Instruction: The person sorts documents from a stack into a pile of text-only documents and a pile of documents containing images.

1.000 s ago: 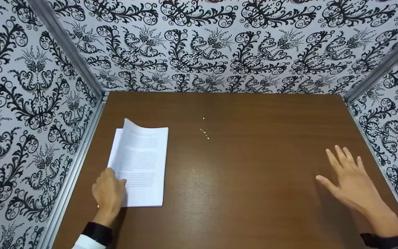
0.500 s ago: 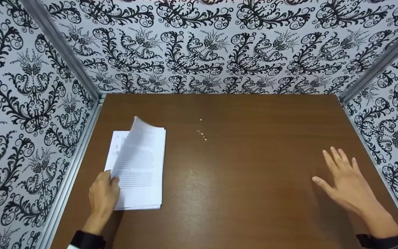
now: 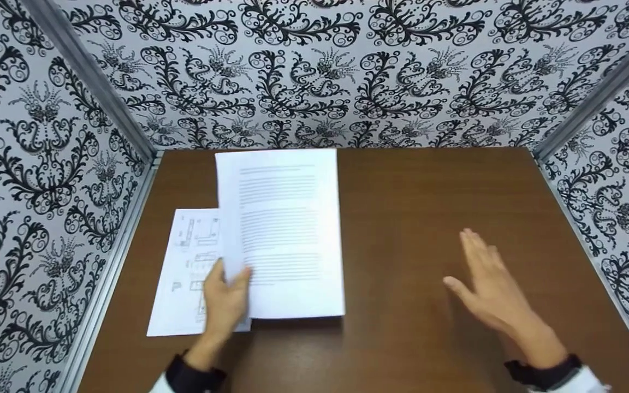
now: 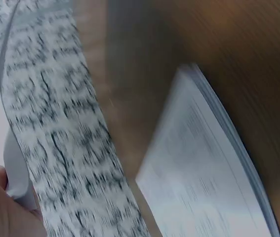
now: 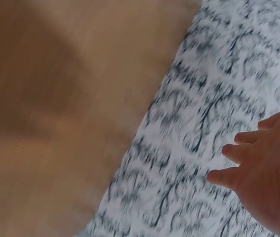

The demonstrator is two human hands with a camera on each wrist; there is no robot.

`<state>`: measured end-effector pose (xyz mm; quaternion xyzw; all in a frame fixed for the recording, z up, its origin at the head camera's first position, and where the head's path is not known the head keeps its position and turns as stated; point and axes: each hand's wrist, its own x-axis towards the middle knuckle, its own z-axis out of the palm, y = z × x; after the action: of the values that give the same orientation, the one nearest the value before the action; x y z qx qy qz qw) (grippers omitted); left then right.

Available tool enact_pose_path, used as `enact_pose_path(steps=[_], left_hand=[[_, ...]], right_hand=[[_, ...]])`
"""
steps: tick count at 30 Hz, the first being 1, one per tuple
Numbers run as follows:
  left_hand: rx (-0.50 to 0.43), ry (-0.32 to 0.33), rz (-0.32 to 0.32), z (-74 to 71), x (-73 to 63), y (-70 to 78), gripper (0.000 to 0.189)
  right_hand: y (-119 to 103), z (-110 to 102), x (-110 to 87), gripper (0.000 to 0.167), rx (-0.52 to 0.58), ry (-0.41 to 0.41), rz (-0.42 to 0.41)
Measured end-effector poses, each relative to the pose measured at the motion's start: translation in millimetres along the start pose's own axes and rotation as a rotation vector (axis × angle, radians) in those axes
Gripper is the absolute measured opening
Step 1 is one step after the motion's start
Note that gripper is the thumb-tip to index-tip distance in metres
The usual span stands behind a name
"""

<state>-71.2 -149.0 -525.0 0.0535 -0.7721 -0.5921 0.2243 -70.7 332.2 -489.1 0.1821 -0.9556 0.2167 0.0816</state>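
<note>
My left hand grips the left edge of a sheaf of printed paper, thumb on top, and holds it raised above the table. In the left wrist view that sheaf is seen edge-on, pinched by the thumb and fingers. Below and to the left lies a paper stack whose top sheet bears line drawings; the raised sheaf covers its right part. It appears blurred as a thick pile in the left wrist view. My right hand hovers over the table to the right, fingers straight, holding nothing.
The brown wooden table is bounded by a back wall and side walls with black scroll patterns. Grey metal rails run along the table's sides.
The left hand has lifted the upper sheets off the stack and carried them right, uncovering the sheet with drawings. My right hand has moved left, its fingers closer together.
</note>
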Motion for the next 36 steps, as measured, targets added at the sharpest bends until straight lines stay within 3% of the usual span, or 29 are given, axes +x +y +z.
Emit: enact_pose_path(steps=[6, 12, 15, 19, 23, 26, 29, 33, 36], left_hand=[[-0.049, -0.03, -0.033, 42.3, -12.3, 8.5, 0.033], [-0.125, -0.078, -0.038, 71.4, -31.8, 15.8, 0.027], [-0.181, -0.104, -0.048, 82.8, -40.7, 19.5, 0.025], [-0.288, -0.131, -0.094, 92.7, -49.0, 25.2, 0.027], [-0.331, -0.169, -0.128, 97.5, -52.8, 29.3, 0.027], [-0.339, -0.219, -0.129, 98.9, -55.4, 32.1, 0.027], [-0.361, -0.284, -0.125, 99.3, -57.8, 33.1, 0.025], [-0.415, -0.369, -0.06, 94.4, -58.8, 29.3, 0.015], [-0.401, -0.379, 0.102, 84.8, -55.7, 18.8, 0.007]], right_hand=[[-42, 30, 11.1, 0.08, 0.179, 0.005, 0.006], [-86, 55, 15.6, 0.069, 0.586, -0.041, 0.184], [-104, 66, 17.0, 0.061, 0.78, 0.025, 0.314], [-116, 75, 16.7, 0.044, 0.9, 0.179, 0.409], [-118, 80, 13.9, 0.029, 0.867, 0.312, 0.433], [-115, 86, 9.6, 0.018, 0.723, 0.421, 0.397], [-104, 93, 5.7, 0.011, 0.535, 0.566, 0.286], [-77, 88, 3.2, 0.01, 0.383, 0.697, 0.211], [-52, 71, 0.1, 0.018, 0.357, 0.696, 0.295]])
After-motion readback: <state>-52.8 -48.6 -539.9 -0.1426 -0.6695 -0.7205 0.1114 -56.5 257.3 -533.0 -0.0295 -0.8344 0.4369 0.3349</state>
